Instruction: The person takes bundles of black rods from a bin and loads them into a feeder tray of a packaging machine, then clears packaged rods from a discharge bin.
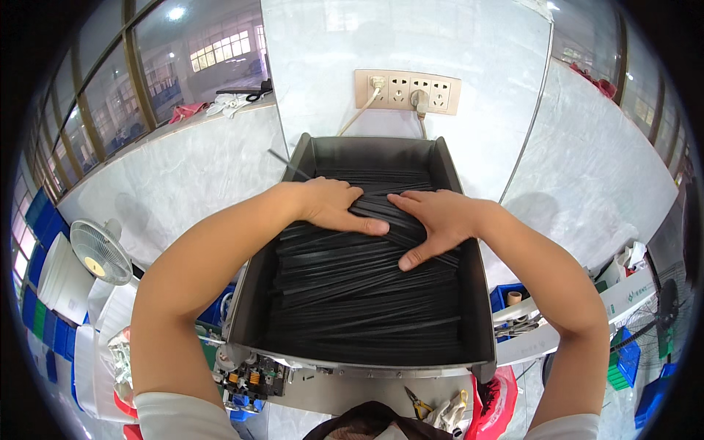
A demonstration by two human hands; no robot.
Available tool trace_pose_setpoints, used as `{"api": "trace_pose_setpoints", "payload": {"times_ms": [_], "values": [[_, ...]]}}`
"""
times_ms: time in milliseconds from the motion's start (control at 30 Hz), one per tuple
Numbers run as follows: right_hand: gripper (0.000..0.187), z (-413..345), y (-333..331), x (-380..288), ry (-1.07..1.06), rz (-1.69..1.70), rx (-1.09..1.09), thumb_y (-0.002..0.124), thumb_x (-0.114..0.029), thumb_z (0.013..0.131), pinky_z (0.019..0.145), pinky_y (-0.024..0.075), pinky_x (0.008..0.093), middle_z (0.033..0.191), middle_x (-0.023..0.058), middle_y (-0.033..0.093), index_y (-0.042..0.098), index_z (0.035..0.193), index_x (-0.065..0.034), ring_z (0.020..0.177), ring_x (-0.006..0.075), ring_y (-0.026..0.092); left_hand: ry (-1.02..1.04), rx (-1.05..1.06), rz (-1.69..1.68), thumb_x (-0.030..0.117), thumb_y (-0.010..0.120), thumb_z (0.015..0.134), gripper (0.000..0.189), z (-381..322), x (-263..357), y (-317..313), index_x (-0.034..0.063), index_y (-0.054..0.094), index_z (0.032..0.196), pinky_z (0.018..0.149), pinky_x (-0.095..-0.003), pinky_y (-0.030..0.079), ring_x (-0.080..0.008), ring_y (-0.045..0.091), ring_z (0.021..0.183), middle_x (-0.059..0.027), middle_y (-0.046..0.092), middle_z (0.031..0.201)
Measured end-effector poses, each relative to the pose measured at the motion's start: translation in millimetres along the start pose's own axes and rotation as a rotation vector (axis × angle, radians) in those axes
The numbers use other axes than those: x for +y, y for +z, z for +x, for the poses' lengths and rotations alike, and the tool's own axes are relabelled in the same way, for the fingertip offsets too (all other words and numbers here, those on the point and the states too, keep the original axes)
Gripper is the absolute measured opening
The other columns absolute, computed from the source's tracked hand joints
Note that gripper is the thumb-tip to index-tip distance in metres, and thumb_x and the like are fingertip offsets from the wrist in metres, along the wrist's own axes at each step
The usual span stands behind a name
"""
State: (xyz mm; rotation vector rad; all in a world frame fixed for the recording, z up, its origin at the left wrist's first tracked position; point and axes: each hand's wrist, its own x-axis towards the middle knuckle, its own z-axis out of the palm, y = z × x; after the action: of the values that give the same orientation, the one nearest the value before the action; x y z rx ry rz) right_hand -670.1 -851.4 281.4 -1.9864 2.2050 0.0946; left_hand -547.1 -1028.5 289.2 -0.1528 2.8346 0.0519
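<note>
A deep dark hopper tray stands before me, filled with many thin black strips lying mostly crosswise. My left hand rests palm down on the strips in the tray's upper left part, its thumb stretched to the right. To the right of it, my right hand is spread over a slanted bunch of strips, thumb pointing down and left. The fingers of both hands are apart, and neither hand is closed around anything. One strip sticks out over the tray's left wall beside my left hand.
A wall socket panel with two plugs is behind the tray. Machine parts sit below its front left corner. Pliers, white gloves and a red bag lie at the front. A fan stands at left.
</note>
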Motion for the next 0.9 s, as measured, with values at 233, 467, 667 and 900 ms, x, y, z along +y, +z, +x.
{"api": "trace_pose_setpoints", "payload": {"times_ms": [233,467,667,900], "values": [[0.109,-41.6,16.9,-40.1,-0.030,-0.176,0.015,0.059,-0.067,0.060,0.101,0.0198,0.0500,0.134,0.0230,0.024,0.013,0.135,-0.0045,0.126,0.0329,0.023,0.136,0.367,-0.025,0.064,0.035,0.079,0.082,-59.3,11.5,33.0,-0.0024,0.033,0.127,0.100,-0.0451,0.022,-0.0321,0.033,0.121,-0.0232,0.039,0.125],[0.117,-34.9,18.2,-50.7,-0.058,-0.082,0.025,0.066,-0.064,0.055,0.103,0.0108,0.0516,0.138,0.0246,0.011,0.007,0.136,-0.0029,0.130,0.0339,0.007,-0.127,0.478,0.047,0.021,0.058,0.078,0.024,-103.0,-23.4,29.4,0.0079,0.061,0.098,0.079,-0.0346,0.043,-0.0250,0.055,0.095,-0.0088,0.058,0.104],[0.133,-6.2,22.9,-85.4,-0.148,-0.026,0.030,0.074,-0.061,0.042,0.100,0.0042,0.0585,0.139,0.0270,0.000,-0.002,0.136,-0.0062,0.128,0.0437,-0.001,-0.211,0.696,0.153,0.009,0.060,0.073,0.012,-178.6,-57.1,-14.3,0.0045,0.064,0.083,0.061,-0.0320,0.045,-0.0223,0.059,0.070,-0.0085,0.062,0.075],[0.132,49.4,0.0,-39.6,-0.031,-0.104,-0.029,0.081,-0.049,0.038,0.100,0.0046,0.0585,0.141,0.0200,0.000,-0.002,0.138,-0.0231,0.129,0.0419,0.000,-0.393,1.250,-0.265,0.007,0.056,0.081,0.018,-263.1,-90.3,41.8,-0.0062,0.059,0.092,0.055,-0.0212,0.039,-0.0092,0.049,0.062,-0.0056,0.056,0.068]]}}
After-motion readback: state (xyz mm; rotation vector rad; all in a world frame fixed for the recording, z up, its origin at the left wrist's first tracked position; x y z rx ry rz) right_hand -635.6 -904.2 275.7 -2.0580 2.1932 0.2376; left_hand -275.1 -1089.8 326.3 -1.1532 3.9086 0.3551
